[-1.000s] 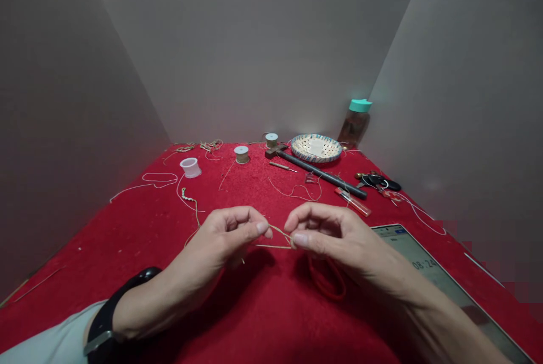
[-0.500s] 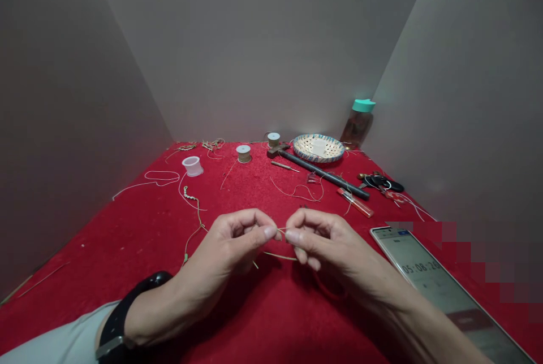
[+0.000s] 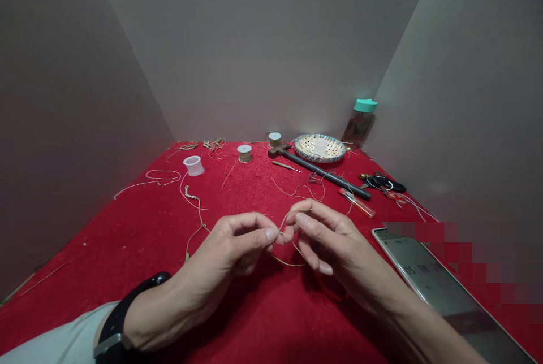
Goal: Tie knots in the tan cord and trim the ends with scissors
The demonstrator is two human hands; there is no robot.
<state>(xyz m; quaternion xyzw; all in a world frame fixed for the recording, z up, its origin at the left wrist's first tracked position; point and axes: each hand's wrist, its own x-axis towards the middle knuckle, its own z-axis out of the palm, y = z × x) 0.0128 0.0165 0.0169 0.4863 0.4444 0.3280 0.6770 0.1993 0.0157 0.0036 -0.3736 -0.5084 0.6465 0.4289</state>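
Thin tan cord [image 3: 288, 264] is pinched between the thumb and index finger of my left hand [image 3: 235, 248]. One strand rises from that pinch and curves across the index finger of my right hand [image 3: 335, 242]. The right thumb lies against this strand near its end, while the lower right fingers are loosely curled. A second strand hangs in a shallow curve below both hands. To the left, a cord with a knotted, twisted end [image 3: 190, 194] runs toward my left hand, which hides where it leads.
Farther back are thread spools [image 3: 245, 154], a hammer [image 3: 326, 173], a woven basket [image 3: 299, 154], a white plastic cup [image 3: 194, 167] and a bottle [image 3: 360, 126]. An awl [image 3: 286, 166], orange-handled tool [image 3: 356, 204] and keys [image 3: 384, 182] lie mid-table. A phone [image 3: 441, 290] rests at right.
My right fingers have loosened and shifted slightly up, and a cord strand now arches over the right index finger. My left hand keeps its pinch in nearly the same place.
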